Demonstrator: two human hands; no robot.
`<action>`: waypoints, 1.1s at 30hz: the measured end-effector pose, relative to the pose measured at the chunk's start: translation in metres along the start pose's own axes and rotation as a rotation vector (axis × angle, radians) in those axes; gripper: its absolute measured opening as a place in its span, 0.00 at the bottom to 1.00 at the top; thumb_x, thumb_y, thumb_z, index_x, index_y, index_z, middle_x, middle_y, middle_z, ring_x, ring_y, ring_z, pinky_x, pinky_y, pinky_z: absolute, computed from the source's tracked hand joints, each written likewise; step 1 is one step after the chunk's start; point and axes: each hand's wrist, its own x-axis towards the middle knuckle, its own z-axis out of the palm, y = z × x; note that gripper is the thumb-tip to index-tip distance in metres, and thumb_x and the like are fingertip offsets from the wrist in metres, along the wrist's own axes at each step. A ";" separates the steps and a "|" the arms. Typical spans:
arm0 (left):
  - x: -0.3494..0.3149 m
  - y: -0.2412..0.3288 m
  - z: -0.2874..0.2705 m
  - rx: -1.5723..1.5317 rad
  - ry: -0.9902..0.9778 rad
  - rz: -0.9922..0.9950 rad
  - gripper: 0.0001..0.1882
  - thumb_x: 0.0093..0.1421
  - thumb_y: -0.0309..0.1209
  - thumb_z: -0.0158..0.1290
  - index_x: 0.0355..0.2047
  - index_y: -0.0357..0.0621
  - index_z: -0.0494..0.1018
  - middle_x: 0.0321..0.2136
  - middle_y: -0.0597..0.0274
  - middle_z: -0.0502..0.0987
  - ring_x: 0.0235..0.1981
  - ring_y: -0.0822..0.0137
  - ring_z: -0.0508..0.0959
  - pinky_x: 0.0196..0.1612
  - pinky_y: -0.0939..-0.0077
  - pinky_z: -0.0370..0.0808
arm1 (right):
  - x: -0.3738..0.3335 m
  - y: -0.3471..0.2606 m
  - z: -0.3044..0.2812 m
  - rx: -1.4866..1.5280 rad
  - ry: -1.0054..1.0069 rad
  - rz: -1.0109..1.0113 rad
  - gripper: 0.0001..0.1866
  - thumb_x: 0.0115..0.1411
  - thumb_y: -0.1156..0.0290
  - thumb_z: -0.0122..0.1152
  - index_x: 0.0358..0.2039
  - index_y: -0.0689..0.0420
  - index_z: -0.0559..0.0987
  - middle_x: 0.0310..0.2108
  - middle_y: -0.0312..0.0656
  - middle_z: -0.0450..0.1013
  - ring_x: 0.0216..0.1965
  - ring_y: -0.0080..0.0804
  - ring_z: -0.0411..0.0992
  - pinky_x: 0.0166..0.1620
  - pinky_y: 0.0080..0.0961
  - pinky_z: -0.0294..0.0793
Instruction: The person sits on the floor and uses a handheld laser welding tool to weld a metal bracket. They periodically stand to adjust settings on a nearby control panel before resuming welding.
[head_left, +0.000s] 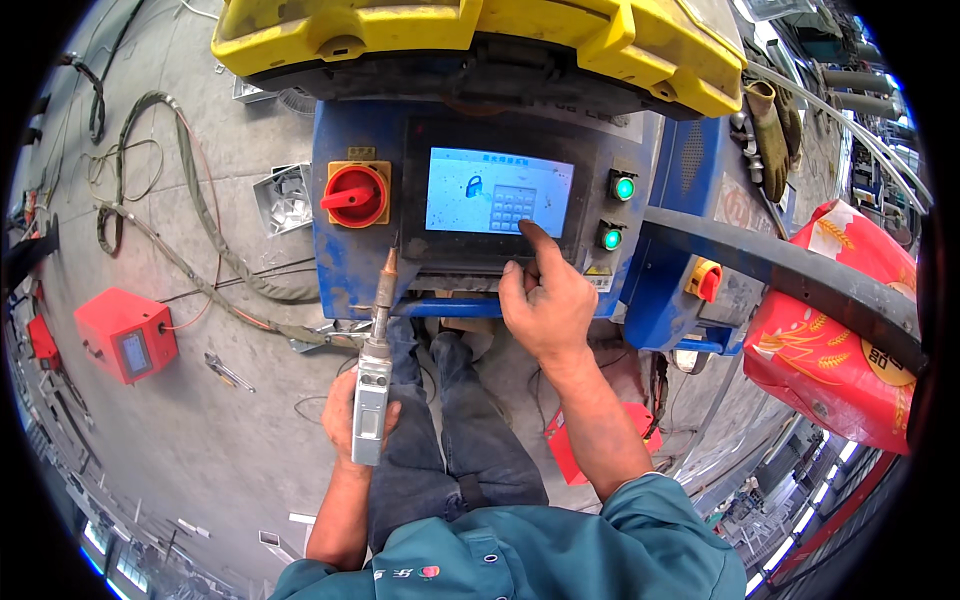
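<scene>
My left hand [341, 412] is wrapped round a grey handheld welding torch [371, 392] with a copper-coloured nozzle tip pointing up and away from me. My right hand [553, 306] has its index finger stretched to the lit touchscreen [455, 205], at the lower edge of a keypad shown there. Its other fingers are curled and nothing shows in them. The screen, with a blue padlock picture beside the keypad, sits in a dark frame on a blue machine cabinet [340, 275]. A red rotary switch [356, 194] on a yellow plate is left of it; two green lit buttons [622, 188] are on its right.
A yellow-and-black case [400, 30] rests on top of the cabinet. A thick sleeved cable [200, 225] loops over the floor at left, near a red box with a small display [127, 335]. A dark bar [780, 265] and a red printed bag [840, 330] are at right.
</scene>
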 end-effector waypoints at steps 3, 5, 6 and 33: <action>0.000 -0.001 0.000 -0.006 0.007 -0.007 0.35 0.56 0.40 0.71 0.57 0.32 0.70 0.45 0.41 0.80 0.42 0.47 0.83 0.46 0.59 0.80 | 0.001 -0.001 0.001 -0.009 -0.011 0.001 0.24 0.54 0.71 0.65 0.54 0.53 0.80 0.27 0.44 0.80 0.27 0.45 0.80 0.31 0.39 0.78; 0.000 0.000 0.000 0.000 0.012 -0.011 0.35 0.56 0.40 0.71 0.57 0.32 0.70 0.45 0.41 0.80 0.42 0.47 0.83 0.46 0.59 0.80 | 0.002 0.000 0.003 -0.034 -0.030 0.017 0.24 0.54 0.71 0.65 0.54 0.53 0.80 0.27 0.44 0.80 0.27 0.45 0.80 0.31 0.39 0.78; -0.001 0.000 0.000 0.003 0.007 -0.023 0.35 0.56 0.40 0.71 0.57 0.32 0.70 0.45 0.41 0.80 0.43 0.47 0.83 0.46 0.59 0.80 | 0.002 0.002 0.004 -0.057 -0.047 0.029 0.24 0.54 0.71 0.65 0.54 0.53 0.80 0.27 0.44 0.80 0.27 0.45 0.80 0.31 0.39 0.78; 0.003 -0.002 -0.002 -0.031 -0.021 -0.006 0.36 0.56 0.38 0.71 0.58 0.32 0.69 0.44 0.40 0.80 0.42 0.46 0.83 0.45 0.59 0.80 | 0.007 -0.005 0.014 -0.040 -0.067 0.000 0.27 0.54 0.69 0.65 0.57 0.50 0.78 0.19 0.41 0.75 0.21 0.45 0.77 0.28 0.38 0.75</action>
